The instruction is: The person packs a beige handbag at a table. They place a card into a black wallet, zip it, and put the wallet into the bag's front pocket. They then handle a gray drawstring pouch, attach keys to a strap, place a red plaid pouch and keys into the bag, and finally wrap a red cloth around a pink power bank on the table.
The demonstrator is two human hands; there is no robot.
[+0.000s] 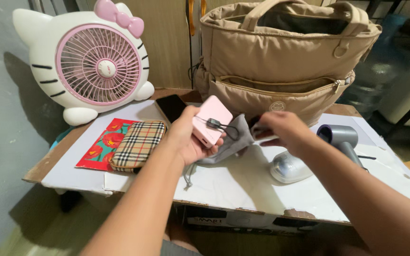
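Observation:
My left hand (186, 135) grips a pink power bank (211, 118) with a short dark cable loop (219, 126) hanging off its end. It holds it just above a grey drawstring pouch (236, 142). My right hand (281, 129) pinches the pouch's upper edge on the right side. Both hands hover over a white board (233, 185) that serves as a tabletop. A tan fabric bag (281, 52) stands open right behind them.
A cat-shaped pink and white fan (96, 61) stands at the back left. A black phone (171, 107), a plaid wallet (137, 144) and a red floral pouch (101, 144) lie at left. A grey hair dryer (340, 140) and a clear shiny object (288, 167) lie at right.

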